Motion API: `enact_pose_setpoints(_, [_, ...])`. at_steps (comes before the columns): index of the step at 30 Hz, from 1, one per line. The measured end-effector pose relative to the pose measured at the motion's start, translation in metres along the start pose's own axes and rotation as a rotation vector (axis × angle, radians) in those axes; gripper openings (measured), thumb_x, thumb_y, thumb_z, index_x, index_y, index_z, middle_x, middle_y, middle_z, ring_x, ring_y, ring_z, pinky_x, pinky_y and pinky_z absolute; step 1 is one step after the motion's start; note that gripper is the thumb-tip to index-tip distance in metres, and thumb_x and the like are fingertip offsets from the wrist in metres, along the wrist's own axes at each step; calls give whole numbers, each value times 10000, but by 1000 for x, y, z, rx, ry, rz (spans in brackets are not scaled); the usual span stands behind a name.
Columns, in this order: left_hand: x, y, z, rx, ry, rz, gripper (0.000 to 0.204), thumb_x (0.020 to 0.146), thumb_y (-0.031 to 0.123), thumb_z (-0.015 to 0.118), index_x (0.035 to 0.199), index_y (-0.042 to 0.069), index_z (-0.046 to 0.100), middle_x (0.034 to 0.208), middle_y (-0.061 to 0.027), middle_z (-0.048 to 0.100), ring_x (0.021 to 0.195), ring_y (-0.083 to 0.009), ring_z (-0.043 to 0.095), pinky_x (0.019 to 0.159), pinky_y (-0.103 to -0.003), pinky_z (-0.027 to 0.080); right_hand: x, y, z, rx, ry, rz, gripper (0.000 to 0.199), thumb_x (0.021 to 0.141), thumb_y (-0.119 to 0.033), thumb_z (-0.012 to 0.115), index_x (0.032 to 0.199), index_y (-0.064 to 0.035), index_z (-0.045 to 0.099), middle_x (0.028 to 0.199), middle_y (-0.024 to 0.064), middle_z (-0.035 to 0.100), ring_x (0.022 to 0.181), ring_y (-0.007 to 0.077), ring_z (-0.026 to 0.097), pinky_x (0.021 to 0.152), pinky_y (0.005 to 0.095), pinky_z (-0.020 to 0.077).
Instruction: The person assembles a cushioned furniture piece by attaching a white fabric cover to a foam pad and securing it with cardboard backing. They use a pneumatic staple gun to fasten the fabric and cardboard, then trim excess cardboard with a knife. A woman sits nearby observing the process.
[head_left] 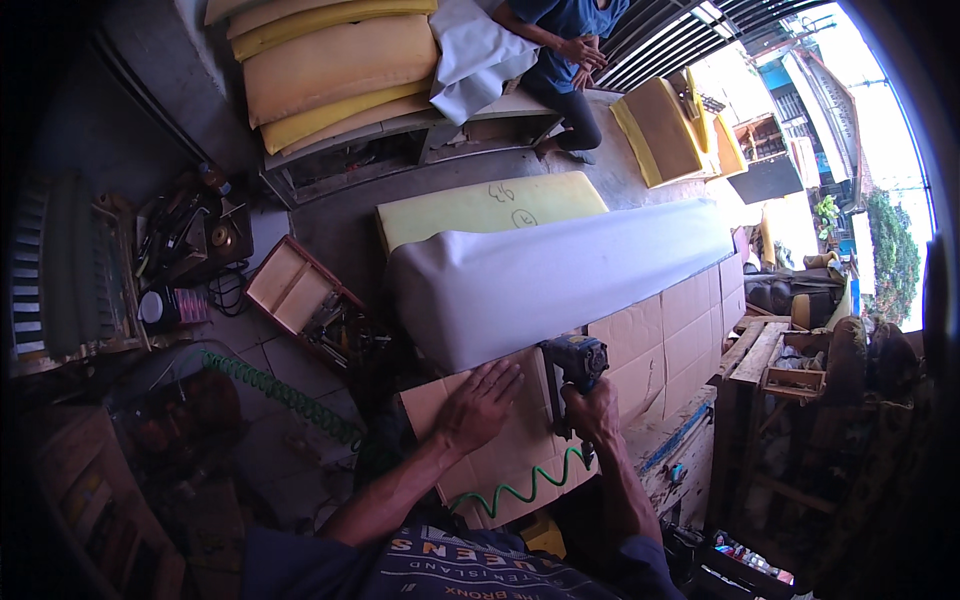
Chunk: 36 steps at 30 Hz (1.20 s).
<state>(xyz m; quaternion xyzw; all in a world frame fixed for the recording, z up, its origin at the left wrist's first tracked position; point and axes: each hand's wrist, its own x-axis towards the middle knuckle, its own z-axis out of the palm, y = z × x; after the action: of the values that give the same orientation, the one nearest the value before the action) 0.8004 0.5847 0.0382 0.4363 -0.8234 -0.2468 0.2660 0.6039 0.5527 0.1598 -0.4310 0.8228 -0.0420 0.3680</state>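
My right hand point(597, 408) grips the handle of a dark air staple gun point(580, 352), whose nose is down at the edge where cardboard meets white covering. A green coiled air hose point(520, 490) runs from its base. Left of the gun, my left hand point(482, 408) lies flat, fingers extended, on a brown cardboard sheet point(500, 460). Just beyond, a long padded block wrapped in smooth white material point(550, 280) lies crosswise. More cardboard point(670, 330) runs along its near edge to the right. The gun's tip against the cardboard is partly hidden.
A yellow foam slab point(450, 208) lies behind the white block. Stacked cushions point(340, 65) rest on a bench; a seated person point(565, 60) is beside them. An open wooden toolbox point(295, 285) stands left, near more green hose point(280, 395). Wooden frames point(765, 350) stand right.
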Motion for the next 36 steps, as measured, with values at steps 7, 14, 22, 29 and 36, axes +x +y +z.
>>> enact_pose_setpoints(7, [-4, -3, 7, -1, 34, -20, 484, 891, 159, 686, 1361, 52, 644, 1481, -121, 596, 1441, -265, 499, 1245, -443, 338, -8, 0, 20, -7, 50, -103, 276, 835, -197, 649, 993, 13, 732, 716, 157, 722, 656, 247, 744, 607, 414, 575])
enact_pose_setpoints(14, [-12, -16, 6, -181, 183, 20, 413, 823, 84, 698, 1232, 20, 687, 1389, -148, 641, 1381, -291, 545, 1202, -473, 412, -19, -11, 21, 39, -29, -47, 252, 832, -200, 651, 938, 17, 718, 653, 124, 673, 582, 222, 694, 556, 409, 551])
enact_pose_setpoints(22, [-20, -10, -12, -28, 484, -371, 302, 882, 6, 617, 1184, 3, 632, 1214, -171, 613, 1200, -367, 598, 1092, -482, 480, -31, -19, 33, 4, -46, -9, 240, 824, -208, 667, 930, -1, 723, 680, 99, 673, 619, 198, 685, 576, 392, 548])
enact_pose_setpoints(29, [-14, -17, -10, -209, 596, -475, 238, 942, -5, 562, 1177, 9, 599, 1197, -184, 602, 1156, -369, 605, 1019, -475, 496, -39, -24, 48, -14, -14, -177, 270, 847, -230, 651, 862, 27, 730, 635, 160, 701, 585, 257, 735, 580, 411, 578])
enact_pose_setpoints(36, [-21, -23, -6, -248, 569, -436, 249, 935, -29, 538, 1177, 2, 588, 1209, -192, 596, 1159, -379, 597, 1020, -477, 496, -45, -27, 53, -23, -48, -94, 302, 859, -251, 655, 833, 44, 714, 626, 171, 699, 592, 266, 741, 599, 426, 583])
